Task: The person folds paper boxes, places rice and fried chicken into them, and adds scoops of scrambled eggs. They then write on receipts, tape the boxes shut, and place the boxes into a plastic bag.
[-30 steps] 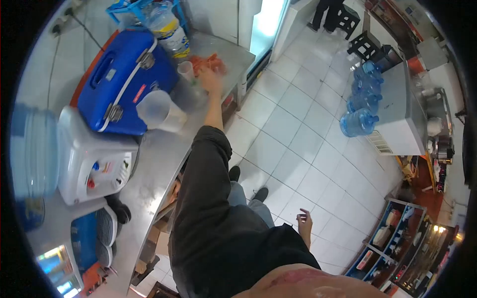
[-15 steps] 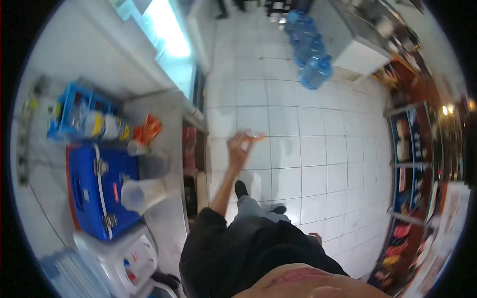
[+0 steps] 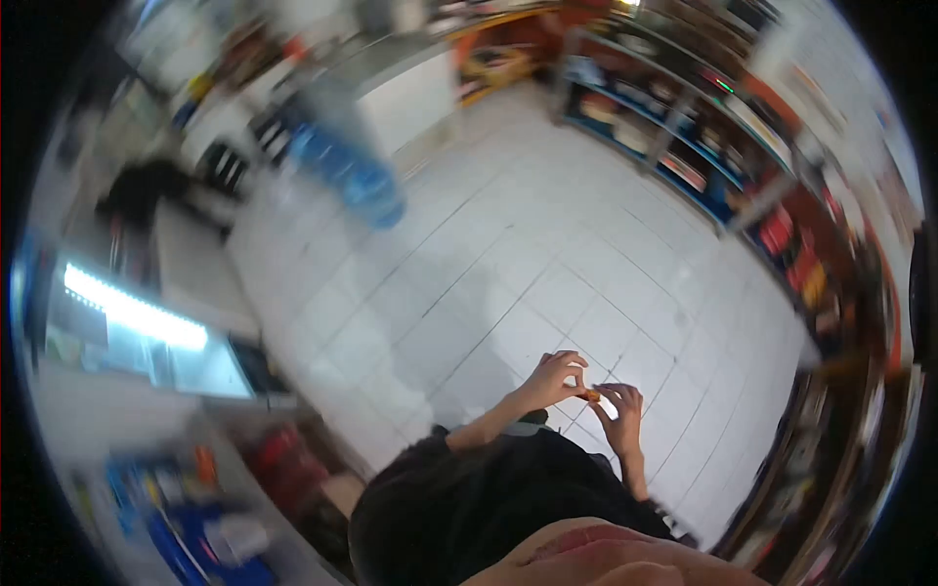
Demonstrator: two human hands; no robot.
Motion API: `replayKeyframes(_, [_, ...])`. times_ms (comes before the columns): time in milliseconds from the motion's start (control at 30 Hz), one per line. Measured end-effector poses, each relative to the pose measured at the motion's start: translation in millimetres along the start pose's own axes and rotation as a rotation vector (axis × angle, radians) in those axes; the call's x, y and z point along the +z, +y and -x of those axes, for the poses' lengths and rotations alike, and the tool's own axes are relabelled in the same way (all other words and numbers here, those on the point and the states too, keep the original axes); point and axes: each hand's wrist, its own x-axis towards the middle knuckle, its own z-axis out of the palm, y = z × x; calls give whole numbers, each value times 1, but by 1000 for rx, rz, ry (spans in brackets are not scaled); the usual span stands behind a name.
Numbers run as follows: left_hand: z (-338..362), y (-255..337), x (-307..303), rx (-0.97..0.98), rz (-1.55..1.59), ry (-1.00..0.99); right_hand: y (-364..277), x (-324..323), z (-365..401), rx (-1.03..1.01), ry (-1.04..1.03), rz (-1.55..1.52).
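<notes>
Biggest first: white tiled floor (image 3: 547, 225), spread beneath and beyond both hands. Metal shelving rack (image 3: 762, 202), well off, ahead and to the right of the right hand. Grey tabletop (image 3: 234, 479), well off to the left of the left hand; the blue cooler (image 3: 195, 557) and pale jug (image 3: 237, 539) sit on it, neither one touched. Blue water bottles (image 3: 352, 181) stand on the floor, far ahead and left of the left hand.

Hands: close together in front of the body. Left hand (image 3: 554, 381): thumb and fingertips pinched on the near end of a small orange item (image 3: 589, 396). Right hand (image 3: 620, 418): thumb and fingertips closed on the opposite end, remaining fingers curled up, palm facing the left hand. So the item sits between the two hands, touching both, in mid-air over the floor. Too tiny and soft in this view to say what it is; might be a wrapper or a band.

Handling notes, my judgement: light pinch, only thumb and fingertips, each hand right at its own end so the middle stays free. Keep both hands level and close to the body. Work it with small finger moves, not a yank, since a sudden pull could pop it loose. Nothing but floor below the hands, so one hand should always have a sure hold.
</notes>
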Motion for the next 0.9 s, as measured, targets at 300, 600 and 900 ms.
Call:
replayKeyframes(300, [-163,42,109,121,-144,-424,193,-60,-13,-56,91,55])
replayKeyframes(600, [-501,37,248,254,-98,-439,440,-197,-150,424,239,-192])
replayKeyframes(900, [-794,121,530,623,133,-1045,664,-343,-140,841,601,69])
